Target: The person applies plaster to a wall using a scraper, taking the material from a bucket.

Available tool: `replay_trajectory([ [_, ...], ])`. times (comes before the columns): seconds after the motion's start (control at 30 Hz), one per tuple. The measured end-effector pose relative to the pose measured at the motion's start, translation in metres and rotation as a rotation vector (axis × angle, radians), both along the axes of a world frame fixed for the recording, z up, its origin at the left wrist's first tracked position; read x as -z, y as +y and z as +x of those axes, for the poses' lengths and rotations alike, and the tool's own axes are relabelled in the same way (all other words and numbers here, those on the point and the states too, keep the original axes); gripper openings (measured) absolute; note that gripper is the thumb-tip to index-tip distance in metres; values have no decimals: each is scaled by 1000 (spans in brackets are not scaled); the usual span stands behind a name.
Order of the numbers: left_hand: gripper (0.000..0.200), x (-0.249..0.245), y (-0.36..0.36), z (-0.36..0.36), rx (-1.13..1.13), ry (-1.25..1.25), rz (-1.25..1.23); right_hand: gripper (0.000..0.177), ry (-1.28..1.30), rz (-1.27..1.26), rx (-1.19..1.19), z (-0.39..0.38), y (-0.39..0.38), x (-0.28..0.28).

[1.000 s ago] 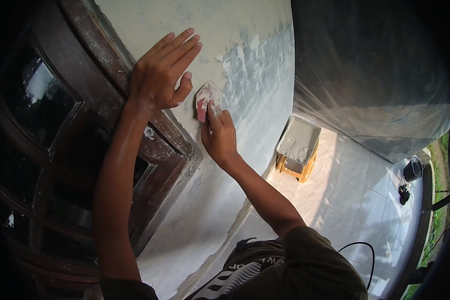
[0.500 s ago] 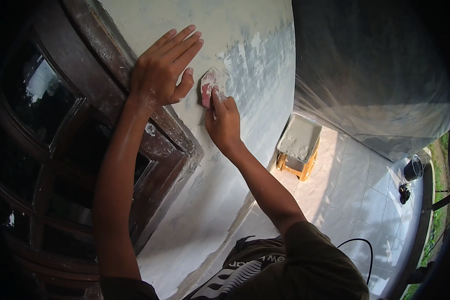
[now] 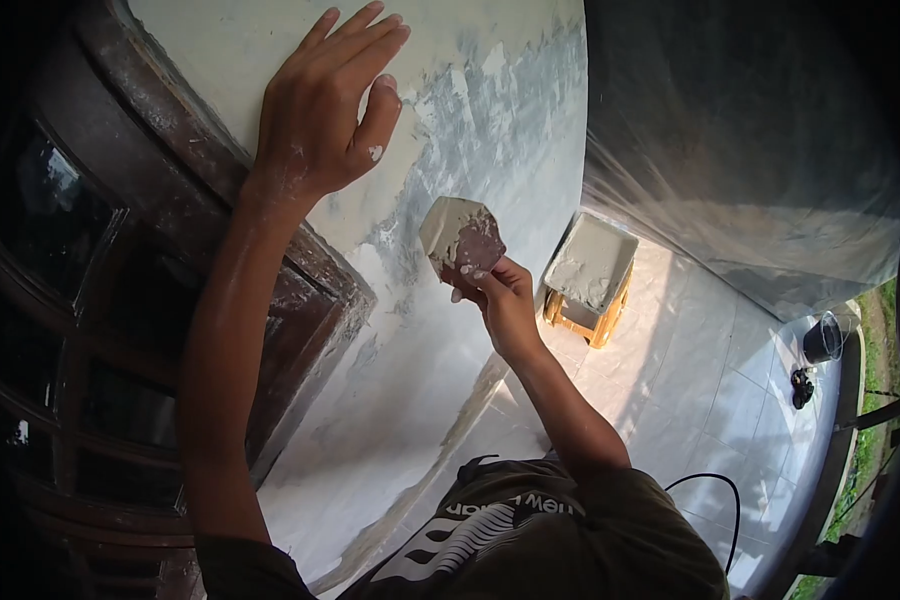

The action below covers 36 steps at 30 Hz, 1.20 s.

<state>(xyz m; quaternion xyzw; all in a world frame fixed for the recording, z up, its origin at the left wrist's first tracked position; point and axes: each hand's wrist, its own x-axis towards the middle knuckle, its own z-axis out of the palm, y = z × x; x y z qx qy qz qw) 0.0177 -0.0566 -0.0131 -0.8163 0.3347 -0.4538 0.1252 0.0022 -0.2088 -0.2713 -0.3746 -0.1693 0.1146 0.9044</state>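
My right hand [image 3: 505, 300] grips a small flat scraper [image 3: 465, 238] with a reddish face, partly coated in pale grey paste. It is held in front of the wall, its broad face turned up towards the camera. Against the upper wall [image 3: 360, 215], beside the wooden frame, rests my left hand [image 3: 320, 110]. Its fingers are stretched out and it holds nothing; white specks of paste mark the thumb and wrist. The wall surface carries patchy cream and grey coating around both hands.
A dark wooden window frame [image 3: 300, 320] with glass panes fills the left. At right, a tray of grey paste [image 3: 595, 262] stands on a wooden stool [image 3: 598, 325] on the tiled floor [image 3: 690, 370]. A plastic sheet [image 3: 730, 150] hangs behind; a dark bucket [image 3: 823, 340] stands far right.
My right hand has moved right and down with the scraper, which has come away from the wall and turned. My left hand has shifted slightly upward in view, still spread.
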Motion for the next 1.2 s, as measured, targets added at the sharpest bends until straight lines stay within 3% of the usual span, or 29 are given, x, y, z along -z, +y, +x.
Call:
replay_trajectory([
  [0.2, 45, 29, -63, 71, 86, 228, -60, 21, 131, 97, 36, 60, -52, 15],
  [0.27, 36, 51, -76, 104, 48, 133, -16, 21, 163, 153, 55, 81, -66, 23],
  [0.47, 36, 119, -109, 175, -101, 456, -72, 21, 287, 26, 145, 129, -123, 56],
  [0.87, 37, 297, -105, 243, -123, 814, -367, 19, 476, -58, 268, 188, -158, 157],
  [1.2, 35, 464, -118, 297, -73, 1063, -553, 21, 670, -277, 433, 235, -172, 285],
])
